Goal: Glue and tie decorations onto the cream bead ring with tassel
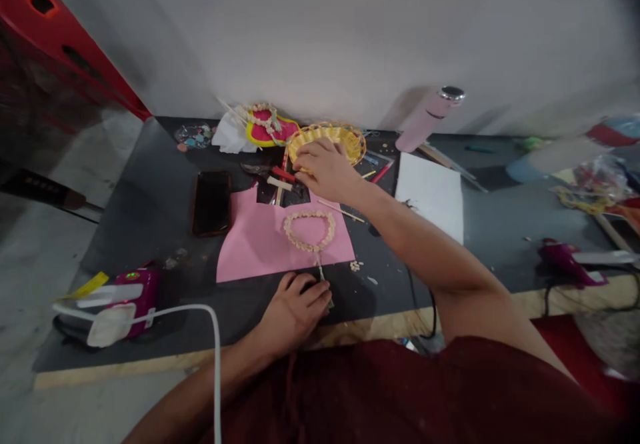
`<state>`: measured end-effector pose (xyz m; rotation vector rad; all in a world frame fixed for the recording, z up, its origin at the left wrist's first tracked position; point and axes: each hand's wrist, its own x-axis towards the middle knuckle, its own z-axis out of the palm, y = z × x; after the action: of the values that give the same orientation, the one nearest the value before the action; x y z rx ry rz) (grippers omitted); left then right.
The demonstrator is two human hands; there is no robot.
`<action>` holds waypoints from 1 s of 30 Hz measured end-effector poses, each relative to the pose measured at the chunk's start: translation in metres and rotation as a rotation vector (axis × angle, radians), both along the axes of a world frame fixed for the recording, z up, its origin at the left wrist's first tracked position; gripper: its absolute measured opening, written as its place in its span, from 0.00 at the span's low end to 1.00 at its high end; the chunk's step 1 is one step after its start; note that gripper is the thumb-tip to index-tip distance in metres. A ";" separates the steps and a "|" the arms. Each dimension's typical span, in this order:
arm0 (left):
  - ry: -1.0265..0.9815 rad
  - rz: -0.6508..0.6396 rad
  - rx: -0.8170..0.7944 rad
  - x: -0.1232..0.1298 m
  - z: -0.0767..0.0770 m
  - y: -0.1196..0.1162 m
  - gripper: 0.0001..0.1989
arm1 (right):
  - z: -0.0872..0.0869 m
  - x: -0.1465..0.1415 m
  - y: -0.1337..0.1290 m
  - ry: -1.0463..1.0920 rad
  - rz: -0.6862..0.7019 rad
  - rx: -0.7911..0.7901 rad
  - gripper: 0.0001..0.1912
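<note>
A pale beaded bracelet (309,231) forms a loop on a pink cloth (255,251), and its short tassel (320,265) hangs over the cloth's near edge. My left hand (296,309) rests by the tassel's end with fingers curled. Something small and green shows under its fingertips; what they hold is hidden. My right hand (327,169) reaches over the near rim of a yellow woven basket (357,144), its fingers bent but apart. Just left of it lie a cutting tool's red handle (283,174) and cream handle (279,183). Its fingertips are partly hidden.
A phone (212,203) lies left of the cloth. White paper (431,194) and a pink bottle (430,119) are on the right. Purple glue guns (141,297) (570,261) sit at both sides. A white cable (215,351) crosses the front. Behind rises a wall (320,44).
</note>
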<state>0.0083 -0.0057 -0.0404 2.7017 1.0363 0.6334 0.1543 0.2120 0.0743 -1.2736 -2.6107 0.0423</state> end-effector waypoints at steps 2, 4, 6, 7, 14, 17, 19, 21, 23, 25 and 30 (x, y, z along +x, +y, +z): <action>-0.004 0.013 0.025 0.000 0.002 -0.001 0.14 | 0.006 0.020 -0.026 0.052 -0.008 -0.018 0.13; -0.001 0.014 0.044 0.000 0.001 -0.001 0.13 | 0.007 0.041 -0.054 0.113 -0.032 -0.035 0.14; 0.003 0.021 0.039 0.001 -0.002 -0.002 0.12 | 0.002 0.060 -0.083 0.168 -0.050 -0.061 0.14; 0.012 0.022 0.034 0.001 -0.003 -0.002 0.13 | -0.002 0.068 -0.097 0.190 -0.058 -0.078 0.15; 0.009 0.001 0.070 0.001 -0.001 -0.002 0.12 | -0.056 0.086 -0.183 0.223 -0.120 -0.186 0.13; 0.013 -0.010 0.073 0.001 0.003 -0.002 0.12 | -0.071 0.080 -0.207 0.224 -0.117 -0.214 0.14; 0.020 -0.022 0.065 0.001 0.005 -0.002 0.13 | -0.077 0.075 -0.218 0.232 -0.120 -0.224 0.14; 0.028 -0.034 0.065 0.001 0.007 -0.003 0.15 | -0.081 0.071 -0.225 0.233 -0.129 -0.231 0.14; 0.038 -0.051 0.081 0.001 0.008 -0.003 0.14 | -0.084 0.069 -0.230 0.228 -0.136 -0.242 0.16; 0.053 -0.062 0.106 0.001 0.010 -0.004 0.12 | -0.088 0.067 -0.233 0.219 -0.128 -0.248 0.18; 0.110 -0.084 0.117 0.000 0.015 -0.005 0.10 | -0.098 0.065 -0.238 0.177 -0.107 -0.253 0.25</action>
<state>0.0080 -0.0109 -0.0251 2.8939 0.9322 0.5526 0.2192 -0.0259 -0.0234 -1.4170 -2.4398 0.4578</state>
